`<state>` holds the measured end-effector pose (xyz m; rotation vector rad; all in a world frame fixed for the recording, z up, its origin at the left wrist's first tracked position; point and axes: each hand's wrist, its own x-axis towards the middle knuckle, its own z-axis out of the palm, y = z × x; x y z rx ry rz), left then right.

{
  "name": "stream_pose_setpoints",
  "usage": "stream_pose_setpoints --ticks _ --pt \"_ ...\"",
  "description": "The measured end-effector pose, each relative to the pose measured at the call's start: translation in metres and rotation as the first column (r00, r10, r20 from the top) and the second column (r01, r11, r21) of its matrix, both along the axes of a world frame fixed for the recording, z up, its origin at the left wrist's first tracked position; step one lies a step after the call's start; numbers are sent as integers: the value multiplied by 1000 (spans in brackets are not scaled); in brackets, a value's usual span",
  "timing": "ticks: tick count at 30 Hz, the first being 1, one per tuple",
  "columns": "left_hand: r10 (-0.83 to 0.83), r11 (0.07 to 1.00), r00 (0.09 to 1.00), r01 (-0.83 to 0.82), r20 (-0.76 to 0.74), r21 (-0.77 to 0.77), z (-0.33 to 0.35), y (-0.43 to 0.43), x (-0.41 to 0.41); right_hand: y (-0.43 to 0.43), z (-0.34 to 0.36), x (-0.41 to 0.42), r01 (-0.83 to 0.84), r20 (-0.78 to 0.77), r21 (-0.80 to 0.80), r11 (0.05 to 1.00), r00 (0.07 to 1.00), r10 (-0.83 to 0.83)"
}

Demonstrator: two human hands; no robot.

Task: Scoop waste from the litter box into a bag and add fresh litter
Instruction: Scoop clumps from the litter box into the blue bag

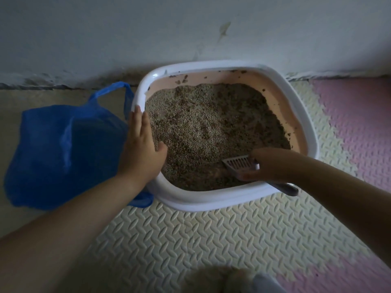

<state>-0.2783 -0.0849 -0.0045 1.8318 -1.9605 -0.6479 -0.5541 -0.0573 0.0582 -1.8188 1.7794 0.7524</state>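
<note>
Left hand (141, 148) lies flat on left rim of litter box (211, 203), fingers straight, holding nothing; probably it steadies box against sliding during scooping. Right hand (273, 163) grips slotted litter scoop (238, 163): head low over litter (207, 127) at near right corner, handle end sticking out across near rim. Blue plastic bag (59, 153) stands on left, touching box, so carry of waste is short. Scoop head looks empty; scooping seems only starting. Fresh litter supply not in view.
</note>
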Motion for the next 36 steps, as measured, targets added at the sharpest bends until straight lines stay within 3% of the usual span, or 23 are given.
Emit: stream_pose_setpoints --ticks 6,10,12,19,27,36 --pt "-24 1000 994 22 107 19 1 -3 0 6 11 5 -204 -199 -32 978 961 194" --pt "-30 999 993 27 119 29 2 -3 -1 4 9 1 -130 -232 100 987 961 150" --pt "-33 999 993 29 117 30 3 -3 -1 4 6 -2 -172 -227 121 978 954 196" --pt "-61 997 992 57 110 43 5 -8 5 -7 -7 -31 -96 -348 -96 991 936 57" --pt "-18 1000 999 18 30 5 2 -16 3 6 -17 -32 20 -153 -187 982 987 -49" --pt "-1 1000 1000 2 26 -22 -4 -16 2 -22 -42 -5 185 75 -221 957 982 -172"
